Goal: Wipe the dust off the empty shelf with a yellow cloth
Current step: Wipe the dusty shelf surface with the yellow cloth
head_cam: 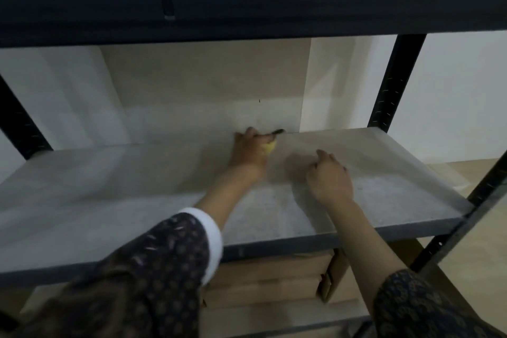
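Overall, a black metal rack (pixel 395 77) fills the view, with its upper beam running across twelve o'clock. Its grey shelf (pixel 109 186) carries nothing but a speckling of dust, plainest toward the front edge at six o'clock. Under that edge, at about five o'clock, cardboard boxes (pixel 274 280) sit on the next level down.

The left hand (pixel 251 152) reaches to the back of the shelf, at twelve o'clock on the board where it meets the pale wall (pixel 192 77). Its fingers are curled round the yellow cloth (pixel 269 147), bunched so small that only a corner shows at the hand's three o'clock side. A thin dark thing (pixel 278 132) just beyond the fingers is too blurred to name.

The right hand (pixel 330 177) lies near, at four o'clock from the left. It holds nothing, and its fingers are lightly bent and a little spread, tips down on the board.

The cloth looks soft, light and easily crumpled, so it will likely wipe better flattened under the palm than wadded in the fist. The gritty board should drag on it, which calls for firm downward pressure.
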Demonstrator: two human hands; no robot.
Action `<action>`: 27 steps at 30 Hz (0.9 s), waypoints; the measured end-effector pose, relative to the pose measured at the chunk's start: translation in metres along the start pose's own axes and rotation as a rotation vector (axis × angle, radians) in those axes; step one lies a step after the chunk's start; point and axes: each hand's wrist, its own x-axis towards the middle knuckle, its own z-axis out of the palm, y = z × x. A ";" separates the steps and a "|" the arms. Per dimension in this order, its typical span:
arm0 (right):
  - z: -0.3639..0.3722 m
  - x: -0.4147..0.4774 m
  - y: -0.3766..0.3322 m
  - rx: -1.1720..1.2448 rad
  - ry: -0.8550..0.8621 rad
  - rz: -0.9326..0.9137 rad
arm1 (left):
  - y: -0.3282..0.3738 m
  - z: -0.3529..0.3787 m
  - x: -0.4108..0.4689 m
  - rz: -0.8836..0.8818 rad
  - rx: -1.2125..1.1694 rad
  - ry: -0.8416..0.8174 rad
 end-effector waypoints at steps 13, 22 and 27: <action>0.000 -0.035 0.017 -0.183 -0.144 -0.036 | -0.041 0.001 -0.036 -0.296 0.336 -0.098; -0.005 -0.063 0.011 -0.158 -0.068 -0.012 | -0.036 -0.019 -0.079 -0.196 0.328 0.027; 0.006 -0.079 0.002 -0.186 -0.039 0.012 | 0.048 0.009 -0.115 0.055 0.302 -0.091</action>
